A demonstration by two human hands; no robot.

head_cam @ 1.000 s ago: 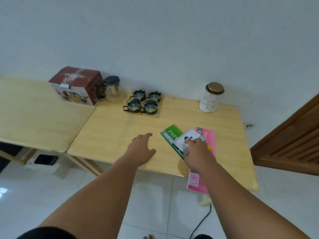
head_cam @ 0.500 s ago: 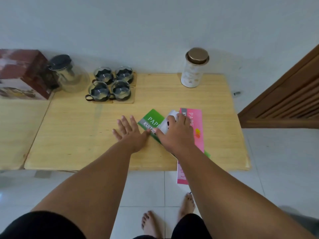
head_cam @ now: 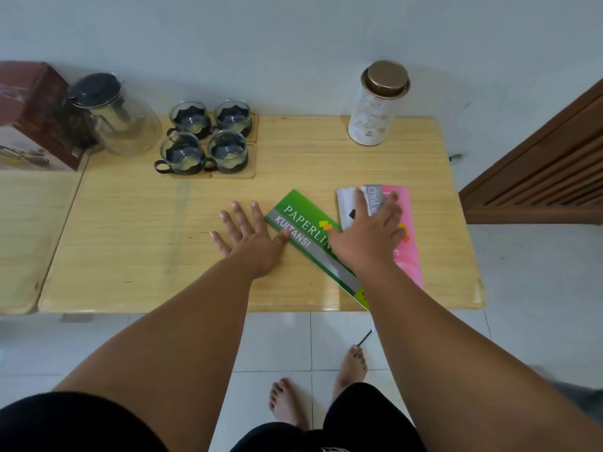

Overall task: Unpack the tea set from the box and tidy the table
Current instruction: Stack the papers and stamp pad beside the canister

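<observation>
**Green pad lay slantwise between two flat hands**

The left hand (head_cam: 249, 241) lay open and flat on the pale wooden surface (head_cam: 137, 230), fingers spread, its thumb touching the near-left edge of the green rectangular receipt pad printed "PAPERLINE KUITANSI" (head_cam: 301, 225). The right hand (head_cam: 370, 233) was also open, palm down, gripping nothing; it pressed on a small white card or slip (head_cam: 345, 203) and the pink rectangular paper pad (head_cam: 408, 243) beneath it, with its heel over the green pad's middle.

The relation that mattered was the green pad's lie. Its long axis ran diagonally, from the far left corner near the left hand's fingers to the near right, where its end reached the surface's front edge under the right forearm. The pink pad ran almost straight away from the person, just right of it, the two overlapping under the right hand. Squaring them into one stack would probably call for the left hand, nearer the free far end, to swing the green pad to the right while the right hand pinned the rest.

Further out, the tea set stood unpacked at the back left: a clear glass teapot with a dark lid (head_cam: 114, 119), four glass cups in dark holders (head_cam: 208, 138) on wooden coasters, and the reddish-brown cardboard box (head_cam: 32, 119) at the left edge. A white canister with a bronze lid (head_cam: 378, 106) stood well apart at the back right.
</observation>
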